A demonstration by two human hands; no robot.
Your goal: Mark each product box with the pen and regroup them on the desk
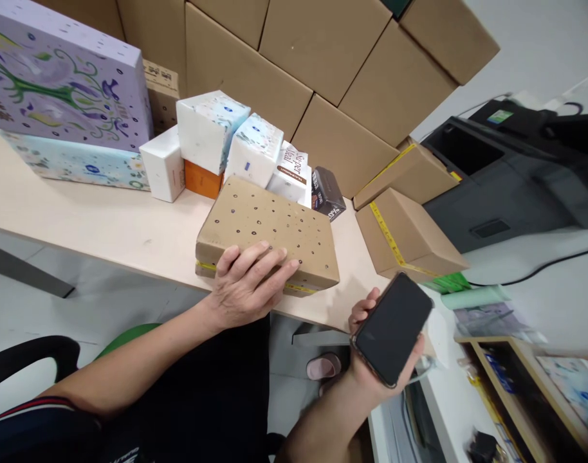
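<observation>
A brown cardboard box (pixel 269 222) printed with small dark circles lies at the front edge of the pale table, yellow tape along its near side. My left hand (pixel 250 283) rests on its near edge, fingers spread across the top. To the right, past the table edge, my right hand (pixel 371 373) holds a phone (pixel 394 329) with a dark screen facing up, fingers wrapped round its sides. Behind the brown box stand white floral boxes (pixel 255 145), an orange box (pixel 202 179), a white box with lettering (pixel 291 173) and a dark box (pixel 327 191).
A large purple box (pixel 67 83) stands on a blue floral box at the left. Stacked cartons (pixel 284 51) line the back. Right of the table are a taped carton (pixel 410 235), a grey-black machine (pixel 511 193) and a wooden organiser (pixel 525 386). A chair armrest (pixel 57 350) is lower left.
</observation>
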